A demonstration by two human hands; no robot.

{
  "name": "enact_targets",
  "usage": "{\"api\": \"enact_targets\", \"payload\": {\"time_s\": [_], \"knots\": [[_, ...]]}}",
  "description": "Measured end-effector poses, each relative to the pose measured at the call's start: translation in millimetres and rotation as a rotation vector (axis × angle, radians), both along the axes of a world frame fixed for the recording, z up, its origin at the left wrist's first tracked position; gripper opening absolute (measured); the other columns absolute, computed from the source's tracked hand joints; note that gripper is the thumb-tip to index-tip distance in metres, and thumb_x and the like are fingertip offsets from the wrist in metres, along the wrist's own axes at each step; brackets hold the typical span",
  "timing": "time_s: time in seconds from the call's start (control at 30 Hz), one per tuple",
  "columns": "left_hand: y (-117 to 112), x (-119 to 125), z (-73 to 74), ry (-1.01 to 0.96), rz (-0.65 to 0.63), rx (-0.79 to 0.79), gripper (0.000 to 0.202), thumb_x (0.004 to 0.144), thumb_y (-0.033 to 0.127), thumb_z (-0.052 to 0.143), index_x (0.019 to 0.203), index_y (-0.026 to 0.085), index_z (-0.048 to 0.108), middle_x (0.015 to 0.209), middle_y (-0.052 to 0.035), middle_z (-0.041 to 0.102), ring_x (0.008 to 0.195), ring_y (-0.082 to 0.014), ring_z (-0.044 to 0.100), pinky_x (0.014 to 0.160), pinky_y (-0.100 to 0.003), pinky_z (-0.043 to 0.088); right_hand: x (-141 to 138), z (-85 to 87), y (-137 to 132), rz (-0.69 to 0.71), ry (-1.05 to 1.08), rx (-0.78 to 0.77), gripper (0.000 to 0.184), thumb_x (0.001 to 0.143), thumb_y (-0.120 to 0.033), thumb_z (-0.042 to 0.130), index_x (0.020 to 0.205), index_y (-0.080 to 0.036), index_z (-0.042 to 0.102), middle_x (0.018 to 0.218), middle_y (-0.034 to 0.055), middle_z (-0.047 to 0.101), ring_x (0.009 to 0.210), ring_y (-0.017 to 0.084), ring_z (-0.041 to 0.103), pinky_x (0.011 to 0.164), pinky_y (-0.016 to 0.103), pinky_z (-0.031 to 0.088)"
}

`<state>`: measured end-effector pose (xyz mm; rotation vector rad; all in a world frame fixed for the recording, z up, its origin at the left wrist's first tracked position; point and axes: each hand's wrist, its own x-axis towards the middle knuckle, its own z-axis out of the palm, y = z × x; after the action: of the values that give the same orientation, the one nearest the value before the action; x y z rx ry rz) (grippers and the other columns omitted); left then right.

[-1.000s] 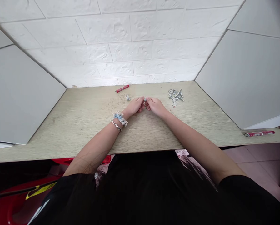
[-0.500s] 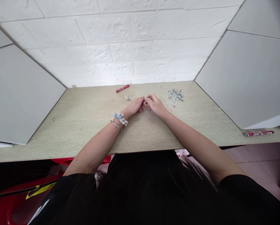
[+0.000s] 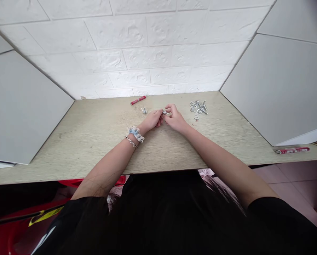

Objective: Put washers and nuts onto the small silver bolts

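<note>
My left hand is closed on a small silver bolt, gripping it at one end between thumb and fingers. A nut or washer seems to sit on the bolt, but it is too small to be sure. Around the bolt's free end is my right hand, its thumb and fingers spread apart and not visibly pinching it. Left of my hands, a bolt with a washer stands on the wooden table. To the right lies a loose pile of silver bolts, nuts and washers.
A red marker-like tube lies near the white brick wall. Another red tube rests at the table's right front. Grey panels stand on both sides of the table.
The thumb and fingers of my right hand have parted and drawn slightly back to the right, so the bolt now shows between my hands. My left hand keeps its place.
</note>
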<state>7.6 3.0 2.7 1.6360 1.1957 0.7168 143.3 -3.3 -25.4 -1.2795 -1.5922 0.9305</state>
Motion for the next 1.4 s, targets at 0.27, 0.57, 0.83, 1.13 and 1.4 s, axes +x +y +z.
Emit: {"api": "enact_targets", "payload": {"time_s": [0.27, 0.57, 0.83, 1.13, 1.4], "knots": [[1, 0, -2.0, 0.002, 0.0, 0.001, 0.037, 0.096, 0.03, 0.027, 0.068, 0.016, 0.046, 0.056, 0.0021, 0.049, 0.042, -0.005, 0.045, 0.042, -0.018, 0.036, -1, 8.7, -3, -0.028, 0.039, -0.121, 0.033, 0.09, -0.045, 0.039, 0.077, -0.017, 0.05, 0.079, 0.0024, 0.057, 0.055, 0.008, 0.051, 0.055, 0.023, 0.043], [0, -1, -1.5, 0.0, -0.006, 0.001, 0.04, 0.097, 0.03, 0.025, 0.066, 0.015, 0.045, 0.056, 0.0019, 0.048, 0.042, -0.0049, 0.045, 0.043, -0.018, 0.036, -2, 1.5, -1, -0.004, 0.033, -0.017, 0.029, 0.079, -0.025, 0.053, 0.105, -0.023, 0.04, 0.109, 0.0022, 0.054, 0.059, 0.005, 0.05, 0.057, 0.021, 0.043], [0, -1, -1.9, 0.011, -0.013, 0.016, 0.039, 0.096, 0.031, 0.027, 0.065, 0.016, 0.045, 0.058, 0.0013, 0.051, 0.042, -0.0049, 0.046, 0.043, -0.018, 0.037, -1, 10.4, -3, -0.058, 0.051, -0.165, 0.038, 0.091, -0.047, 0.039, 0.071, -0.017, 0.05, 0.07, 0.0027, 0.057, 0.055, 0.01, 0.051, 0.057, 0.024, 0.044], [0, 0, -0.4, -0.009, 0.007, -0.023, 0.039, 0.096, 0.029, 0.025, 0.065, 0.015, 0.046, 0.056, 0.0021, 0.049, 0.041, -0.0049, 0.046, 0.042, -0.018, 0.036, 0, -0.7, 4, 0.035, 0.049, -0.071, 0.013, 0.082, -0.029, 0.053, 0.09, -0.019, 0.048, 0.089, -0.0001, 0.059, 0.056, 0.006, 0.049, 0.054, 0.02, 0.042], [0, 0, 0.8, -0.008, 0.007, -0.017, 0.039, 0.096, 0.03, 0.026, 0.066, 0.015, 0.046, 0.057, 0.0011, 0.05, 0.042, -0.0054, 0.047, 0.043, -0.018, 0.038, 0, 7.9, -1, -0.029, 0.096, -0.139, 0.027, 0.088, -0.043, 0.045, 0.082, -0.018, 0.049, 0.084, 0.0023, 0.057, 0.055, 0.008, 0.052, 0.055, 0.023, 0.044]]}}
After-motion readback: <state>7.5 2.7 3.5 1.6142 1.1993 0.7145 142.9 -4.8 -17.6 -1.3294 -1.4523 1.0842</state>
